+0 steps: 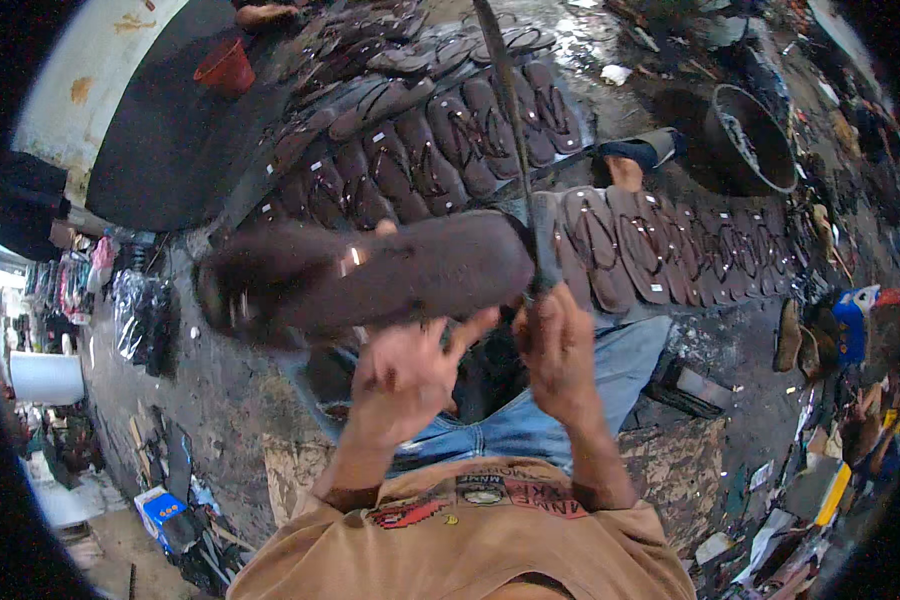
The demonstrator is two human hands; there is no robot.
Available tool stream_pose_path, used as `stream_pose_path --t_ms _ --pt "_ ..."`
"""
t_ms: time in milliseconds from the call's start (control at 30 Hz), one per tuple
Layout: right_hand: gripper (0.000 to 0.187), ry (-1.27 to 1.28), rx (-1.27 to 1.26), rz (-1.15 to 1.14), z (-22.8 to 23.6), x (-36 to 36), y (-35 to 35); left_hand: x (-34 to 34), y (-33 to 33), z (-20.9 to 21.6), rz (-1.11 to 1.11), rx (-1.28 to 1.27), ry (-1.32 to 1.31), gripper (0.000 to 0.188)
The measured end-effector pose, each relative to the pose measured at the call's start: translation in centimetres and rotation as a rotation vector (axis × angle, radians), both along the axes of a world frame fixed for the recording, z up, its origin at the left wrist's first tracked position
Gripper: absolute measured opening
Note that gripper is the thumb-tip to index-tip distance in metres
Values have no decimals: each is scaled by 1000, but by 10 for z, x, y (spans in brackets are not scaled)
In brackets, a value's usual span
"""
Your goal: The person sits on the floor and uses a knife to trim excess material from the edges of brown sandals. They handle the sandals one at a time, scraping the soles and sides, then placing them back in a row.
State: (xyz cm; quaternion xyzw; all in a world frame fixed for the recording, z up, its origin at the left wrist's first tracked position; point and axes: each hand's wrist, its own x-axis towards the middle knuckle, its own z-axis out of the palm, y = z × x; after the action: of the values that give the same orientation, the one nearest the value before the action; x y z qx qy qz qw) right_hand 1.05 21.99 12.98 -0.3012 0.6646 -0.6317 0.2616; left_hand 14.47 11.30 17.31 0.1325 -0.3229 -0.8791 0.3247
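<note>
A dark brown sandal (400, 275) is held up in front of me, lying nearly sideways, its left end smeared by motion. From below, my left hand (405, 375) grips it; a fingertip shows past its far edge. My right hand (558, 340) is closed around the lower end of a long, thin, dark blade-like strip (518, 130). This strip rises from the fist to the top of the view, passing close by the sandal's right end. Whether the two touch, I cannot tell.
Beyond my hands, brown sandals (400, 170) lie in rows, with more sandals (670, 245) on the right. A round tub (755, 140) stands far right, a red bucket (225, 68) far left. A bare foot (625, 173) lies between the rows. Blue boxes (165, 520) and scraps litter the sides.
</note>
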Motion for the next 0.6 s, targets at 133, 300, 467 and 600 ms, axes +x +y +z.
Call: stream_pose_path --t_ms 133,300,467,600 --pt "26 98 79 -80 -23 9 -15 -45 -24 -22 253 235 -217 45" --pt "26 265 231 -145 -52 65 79 -25 -18 -12 146 353 -179 43" --pt "32 299 391 23 -36 50 112 3 0 -11 83 342 -256 49" --pt "33 290 417 183 -10 19 94 22 5 -29 86 234 -347 51"
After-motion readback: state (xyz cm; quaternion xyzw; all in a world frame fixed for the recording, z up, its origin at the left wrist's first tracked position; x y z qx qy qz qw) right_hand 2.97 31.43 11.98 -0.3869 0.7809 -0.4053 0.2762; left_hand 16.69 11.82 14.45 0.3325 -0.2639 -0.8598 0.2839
